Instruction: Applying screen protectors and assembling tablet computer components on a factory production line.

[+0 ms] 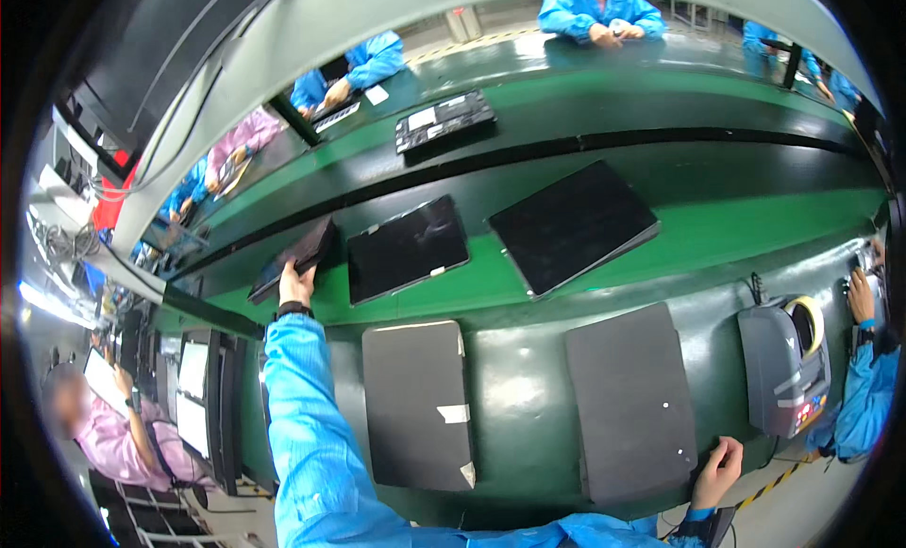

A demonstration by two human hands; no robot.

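My left hand (297,286) reaches out to the far left and is closed on the near edge of a thin dark panel (316,241), tilted on the green strip. Beside it lies a black screen panel (408,249) with small pale tabs on its edges. My right hand (720,472) is at the near right table edge, fingers loosely bent and apart, holding nothing. It is next to a dark grey mat (630,402) with small white spots. A second dark grey mat (415,397), patched with white tape, lies nearer my left arm.
Farther right lie stacked black panels (573,227). A grey tape dispenser (783,364) stands at right. Beyond a dark rail sits a black component-covered unit (445,123). A post (212,309) rises at left. Coworkers in blue and pink sleeves work around the bench.
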